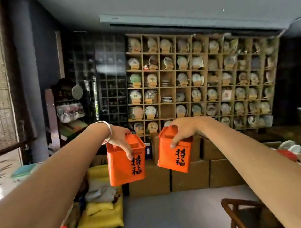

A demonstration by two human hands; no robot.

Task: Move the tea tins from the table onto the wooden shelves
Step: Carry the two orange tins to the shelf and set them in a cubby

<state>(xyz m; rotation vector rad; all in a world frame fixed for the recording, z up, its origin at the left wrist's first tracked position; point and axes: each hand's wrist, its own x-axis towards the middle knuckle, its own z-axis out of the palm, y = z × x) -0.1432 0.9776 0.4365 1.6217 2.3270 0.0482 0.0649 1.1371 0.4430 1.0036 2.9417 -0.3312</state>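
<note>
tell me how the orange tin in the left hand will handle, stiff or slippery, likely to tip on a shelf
The left orange tin probably stays rigid: its flat walls show no denting under the left hand. It seems fairly light, since it hangs from a top grip alone. Its smooth, glossy sides could be slippery. The boxy shape with a flat base should stand steady and not roll.

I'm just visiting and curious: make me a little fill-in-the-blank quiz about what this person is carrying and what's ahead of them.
1. Each hand grips one tea tin coloured ____.
2. The left hand holds the left tin; a silver bangle sits on that ____.
3. The right hand grips the right tin from ____.
4. Behind the tins, the wooden shelves stand above stacked cardboard ____.

Missing words: orange; wrist; above; boxes
</note>
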